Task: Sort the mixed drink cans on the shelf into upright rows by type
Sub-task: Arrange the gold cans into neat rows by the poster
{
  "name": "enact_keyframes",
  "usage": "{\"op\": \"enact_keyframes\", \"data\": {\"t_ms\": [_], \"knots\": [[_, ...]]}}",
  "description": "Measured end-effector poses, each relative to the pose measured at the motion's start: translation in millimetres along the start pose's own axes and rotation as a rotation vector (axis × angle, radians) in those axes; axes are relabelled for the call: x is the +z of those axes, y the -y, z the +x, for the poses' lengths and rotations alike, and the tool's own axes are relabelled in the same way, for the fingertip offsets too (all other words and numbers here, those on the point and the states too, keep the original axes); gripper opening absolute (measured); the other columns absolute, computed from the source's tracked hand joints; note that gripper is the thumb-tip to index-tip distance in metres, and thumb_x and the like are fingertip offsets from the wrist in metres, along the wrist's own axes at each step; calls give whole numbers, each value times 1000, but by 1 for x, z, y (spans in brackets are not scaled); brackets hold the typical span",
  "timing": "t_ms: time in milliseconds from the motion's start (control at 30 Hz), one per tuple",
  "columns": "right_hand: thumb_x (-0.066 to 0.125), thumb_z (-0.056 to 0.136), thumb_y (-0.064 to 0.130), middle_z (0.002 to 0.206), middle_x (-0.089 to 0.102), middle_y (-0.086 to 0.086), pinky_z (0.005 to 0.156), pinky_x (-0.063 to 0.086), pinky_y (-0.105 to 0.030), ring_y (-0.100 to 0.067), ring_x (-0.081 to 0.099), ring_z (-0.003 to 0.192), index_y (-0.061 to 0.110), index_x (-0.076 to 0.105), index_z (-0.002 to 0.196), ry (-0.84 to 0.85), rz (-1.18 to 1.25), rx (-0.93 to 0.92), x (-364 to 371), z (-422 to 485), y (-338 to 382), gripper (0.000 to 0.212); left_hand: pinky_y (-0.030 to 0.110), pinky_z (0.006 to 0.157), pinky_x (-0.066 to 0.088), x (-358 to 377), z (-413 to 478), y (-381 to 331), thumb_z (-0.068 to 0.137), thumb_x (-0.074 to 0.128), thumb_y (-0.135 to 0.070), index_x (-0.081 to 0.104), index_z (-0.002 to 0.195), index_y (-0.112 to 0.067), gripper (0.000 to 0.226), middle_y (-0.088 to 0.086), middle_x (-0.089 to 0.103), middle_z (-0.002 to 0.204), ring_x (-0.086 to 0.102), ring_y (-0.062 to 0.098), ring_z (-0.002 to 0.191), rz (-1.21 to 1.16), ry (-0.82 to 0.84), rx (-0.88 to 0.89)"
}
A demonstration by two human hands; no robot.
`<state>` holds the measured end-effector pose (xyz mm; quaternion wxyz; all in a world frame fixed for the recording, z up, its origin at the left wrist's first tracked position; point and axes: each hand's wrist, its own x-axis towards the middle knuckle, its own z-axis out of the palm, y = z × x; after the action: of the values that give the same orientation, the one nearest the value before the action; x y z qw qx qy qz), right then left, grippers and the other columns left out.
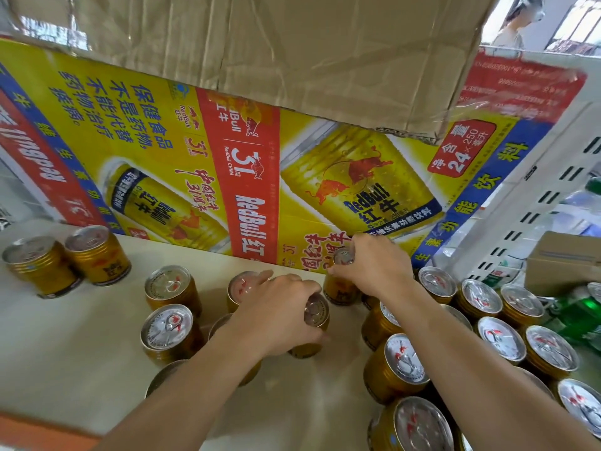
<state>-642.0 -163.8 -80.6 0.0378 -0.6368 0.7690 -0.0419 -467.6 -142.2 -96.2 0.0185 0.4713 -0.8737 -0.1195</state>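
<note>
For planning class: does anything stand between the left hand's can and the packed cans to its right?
Nothing visible: only bare shelf separates the can in the left hand from the packed cans. The right hand holds another can behind.

A white slotted panel (559, 148) stands at right, a bright barred window (579, 24) beyond it, top right.

The yellow carton (130, 125) reads "RedBull 红牛" along its red band (250, 216), with "31" and "RedBull CHINA" beside it. A red patch (461, 151) says "24×250". The pictured can (361, 180) shows "RedBull 红牛". Print on the gold cans (97, 255) is too blurred to read.
</note>
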Motion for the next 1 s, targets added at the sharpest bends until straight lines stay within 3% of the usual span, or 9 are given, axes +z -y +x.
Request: {"op": "enact_keyframes", "data": {"t_ms": [100, 233, 367, 467, 533, 667, 800, 867, 1000], "knots": [[61, 81, 66, 113, 63, -7, 75, 47, -36, -29, 57, 108, 17, 56, 116, 4, 22, -23, -3, -7, -7, 60, 35, 96, 35, 0, 5, -9, 68, 67, -69, 56, 118, -31, 64, -6, 60, 112, 54, 18, 105, -4, -12, 13], [54, 93, 50, 114, 63, -6, 79, 48, -37, -27, 56, 109, 16, 57, 117, -41, 145, -45, -11, -20, -23, 42, 34, 80, 47, 2, 13, -14, 66, 74, -63, 57, 112, -30, 59, -6, 60, 110, 55, 18, 103, -140, -9, 3], [57, 93, 38, 94, 61, -2, 68, 41, -30, -24, 59, 96, 16, 58, 101, -57, 178, -69, -11, -35, -39, 23, 26, 84, 43, 6, 16, -11, 68, 81, -43, 50, 131, -29, 71, -6, 57, 125, 53, 14, 110, -293, 26, 18], [58, 93, 39, 106, 65, -4, 78, 45, -32, -23, 58, 102, 15, 62, 112, -47, 200, -91, -13, -45, -45, 31, 23, 94, 39, 7, 14, -6, 71, 81, -40, 38, 143, -30, 85, -6, 49, 140, 47, 11, 122, -371, 62, 18], [58, 93, 40, 114, 65, -4, 85, 46, -34, -21, 56, 108, 16, 61, 118, -45, 208, -98, -13, -50, -49, 35, 29, 104, 37, 8, 12, -6, 70, 78, -52, 34, 145, -27, 90, -4, 42, 146, 41, 12, 130, -366, 47, -29], [59, 91, 39, 124, 62, -4, 93, 45, -37, -24, 54, 116, 16, 60, 121, 1, 179, -106, -11, -61, -58, 38, 30, 90, 41, 9, 10, -13, 67, 73, -64, 49, 129, -24, 78, -1, 52, 129, 48, 16, 115, -211, 18, -153], [56, 91, 37, 120, 61, -6, 89, 48, -39, -26, 56, 111, 14, 56, 123, 93, 157, -98, -8, -73, -67, 40, 32, 81, 45, 5, 8, -18, 69, 80, -44, 64, 109, -19, 50, -4, 62, 109, 54, 15, 98, -289, -39, -126], [56, 92, 39, 115, 61, -4, 83, 49, -38, -24, 57, 104, 16, 54, 122, 106, 180, -95, -5, -76, -71, 38, 27, 80, 42, 6, 7, -19, 71, 82, -32, 64, 115, -20, 49, -9, 61, 109, 55, 12, 103, -366, -49, -102], [56, 92, 44, 117, 60, -2, 82, 50, -37, -22, 58, 104, 19, 55, 121, 119, 187, -98, -3, -80, -74, 38, 20, 90, 37, 18, 10, -16, 75, 80, -23, 47, 136, -31, 69, -13, 54, 127, 51, 6, 118, -575, -31, -102]]}}
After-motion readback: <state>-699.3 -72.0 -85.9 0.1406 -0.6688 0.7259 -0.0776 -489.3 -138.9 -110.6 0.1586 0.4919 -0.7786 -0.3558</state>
